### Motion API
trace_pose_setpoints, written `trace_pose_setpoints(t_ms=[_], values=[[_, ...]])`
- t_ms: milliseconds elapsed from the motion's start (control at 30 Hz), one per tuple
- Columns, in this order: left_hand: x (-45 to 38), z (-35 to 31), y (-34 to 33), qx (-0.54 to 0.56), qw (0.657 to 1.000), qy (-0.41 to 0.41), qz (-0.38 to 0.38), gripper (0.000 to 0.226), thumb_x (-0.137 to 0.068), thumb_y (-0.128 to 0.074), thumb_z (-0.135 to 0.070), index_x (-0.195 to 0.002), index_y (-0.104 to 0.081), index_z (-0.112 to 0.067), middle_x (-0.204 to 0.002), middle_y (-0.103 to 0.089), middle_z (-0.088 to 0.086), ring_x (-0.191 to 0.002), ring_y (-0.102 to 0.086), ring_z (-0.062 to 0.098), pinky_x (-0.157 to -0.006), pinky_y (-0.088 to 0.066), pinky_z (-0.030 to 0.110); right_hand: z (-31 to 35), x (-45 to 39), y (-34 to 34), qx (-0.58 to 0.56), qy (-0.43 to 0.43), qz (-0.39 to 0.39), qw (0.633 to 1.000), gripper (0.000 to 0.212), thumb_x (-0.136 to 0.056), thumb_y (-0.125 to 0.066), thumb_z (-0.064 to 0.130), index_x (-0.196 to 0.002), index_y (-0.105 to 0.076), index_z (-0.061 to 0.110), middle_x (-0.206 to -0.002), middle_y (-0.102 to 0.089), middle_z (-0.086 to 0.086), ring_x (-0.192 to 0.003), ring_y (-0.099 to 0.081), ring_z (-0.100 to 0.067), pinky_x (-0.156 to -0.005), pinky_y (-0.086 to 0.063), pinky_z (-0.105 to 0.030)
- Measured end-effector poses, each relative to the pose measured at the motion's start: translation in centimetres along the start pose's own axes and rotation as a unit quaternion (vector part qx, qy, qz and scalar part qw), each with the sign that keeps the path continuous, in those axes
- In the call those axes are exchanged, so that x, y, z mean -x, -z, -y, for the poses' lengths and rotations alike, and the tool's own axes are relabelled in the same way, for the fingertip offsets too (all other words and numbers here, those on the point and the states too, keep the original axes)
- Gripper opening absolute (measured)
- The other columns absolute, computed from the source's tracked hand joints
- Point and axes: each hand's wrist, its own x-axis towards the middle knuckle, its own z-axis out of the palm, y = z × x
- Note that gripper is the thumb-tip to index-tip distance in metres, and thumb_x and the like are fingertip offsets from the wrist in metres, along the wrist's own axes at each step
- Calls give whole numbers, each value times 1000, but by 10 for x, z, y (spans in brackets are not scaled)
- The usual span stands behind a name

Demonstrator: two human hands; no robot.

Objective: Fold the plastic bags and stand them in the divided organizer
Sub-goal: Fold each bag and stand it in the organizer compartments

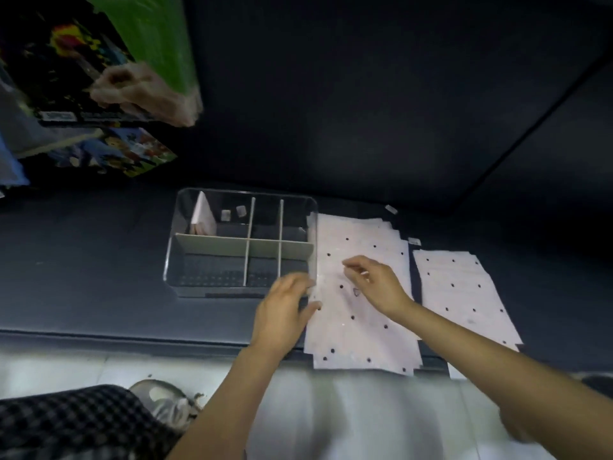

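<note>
At the desk's [99, 260] near edge, the left hand [282, 310] lies relaxed while the right hand [374, 283] pinches the flat pale-pink dotted plastic bag [358, 327], with one folded pink bag [203, 215] standing in the clear divided organizer [242, 244].

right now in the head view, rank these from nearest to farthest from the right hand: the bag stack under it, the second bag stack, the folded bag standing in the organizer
1. Bag stack directly beneath the right hand.
2. Second bag stack, to its right across a dark gap.
3. Folded bag, far left, standing in the organizer's back-left compartment.
</note>
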Motion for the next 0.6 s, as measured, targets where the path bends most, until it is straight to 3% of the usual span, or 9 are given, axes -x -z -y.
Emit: trace_pose_setpoints(t_ms=[100, 200, 267, 300, 367, 400, 533, 600], values=[[22, -7, -36, -22, 983, 6, 183, 54, -86, -62, -46, -134, -47, -29, -149, -33, -13, -138, -26, 9, -105, -32, 25, -61, 52, 11, 121, -17, 77, 990, 50, -89, -59, 39, -134, -47, 19, -135, -49, 4, -124, -45, -14, -102, -35, -23], [41, -3, -57, -127, 946, -55, 294, 79, -83, -63, -49, -149, -23, -30, -158, -2, -12, -146, 2, 10, -116, -8, 26, -100, 95, 9, 182, 13, 155, 971, 76, -81, -62, 55, -144, -32, 26, -150, -27, 10, -138, -25, -9, -111, -22, -21], [48, -3, -62, -169, 936, -89, 296, 73, -89, -59, -41, -149, -20, -31, -158, 1, -12, -146, 5, 11, -116, 3, 24, -113, 115, 4, 202, 46, 150, 967, 71, -80, -67, 49, -141, -40, 23, -151, -27, 9, -140, -25, -9, -112, -26, -23], [49, -3, -63, -169, 940, -93, 280, 64, -92, -56, -38, -147, -25, -33, -158, -3, -14, -146, 2, 9, -115, 3, 22, -116, 120, 2, 209, 82, 116, 967, 62, -78, -73, 40, -133, -52, 18, -147, -39, 4, -136, -36, -13, -108, -35, -26], [48, -5, -63, -147, 954, -86, 248, 48, -94, -52, -37, -141, -39, -36, -155, -16, -17, -145, -9, 5, -115, -7, 19, -118, 124, 0, 222, 142, 46, 964, 45, -65, -86, 26, -105, -71, 16, -124, -63, -3, -115, -60, -22, -86, -55, -30], [48, -6, -62, -136, 958, -80, 239, 44, -94, -52, -38, -137, -45, -36, -153, -23, -18, -143, -15, 5, -114, -14, 19, -118, 124, 1, 230, 162, 26, 959, 43, -59, -89, 28, -97, -73, 17, -117, -67, -4, -108, -65, -22, -78, -57, -31], [50, -11, -62, -156, 954, -76, 245, 44, -92, -53, -44, -135, -48, -35, -148, -33, -19, -139, -25, 4, -111, -20, 21, -117, 127, 2, 300, 179, 77, 934, 67, -45, -85, 57, -99, -73, 20, -119, -66, -4, -109, -64, -20, -85, -54, -31], [54, -13, -64, -150, 957, -80, 234, 44, -90, -58, -38, -133, -51, -32, -147, -38, -15, -137, -32, 7, -109, -24, 23, -118, 130, 2, 336, 155, 96, 924, 64, -44, -89, 51, -97, -73, 18, -123, -64, -5, -115, -60, -19, -93, -50, -29]])
